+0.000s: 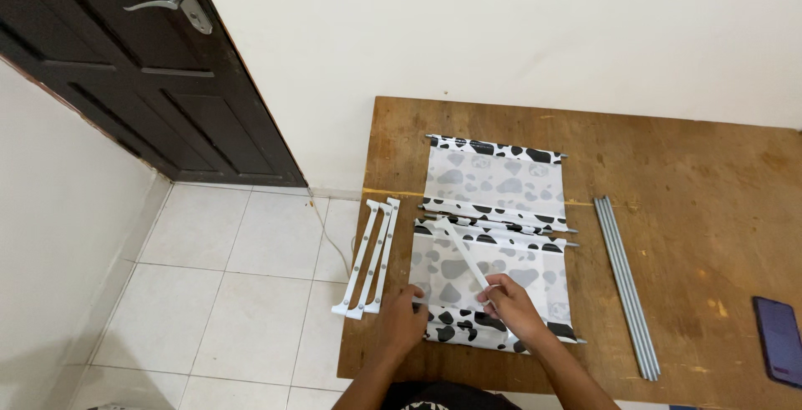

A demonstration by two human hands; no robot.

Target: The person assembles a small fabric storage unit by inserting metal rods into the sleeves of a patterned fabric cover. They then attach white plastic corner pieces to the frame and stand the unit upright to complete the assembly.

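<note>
Two cow-print fabric shelf panels with metal rods through their edges lie on a wooden table (685,168): the far panel (494,178) and the near panel (493,280). A white plastic side rail (464,255) lies diagonally across the near panel. My right hand (511,308) pinches the near end of this rail. My left hand (403,320) rests on the near panel's left edge, fingers curled against the fabric.
Two or three more white plastic rails (372,258) lie at the table's left edge. A bundle of grey metal rods (626,286) lies right of the panels. A dark phone (781,339) sits at the right edge. A dark door (142,76) and tiled floor (225,285) are on the left.
</note>
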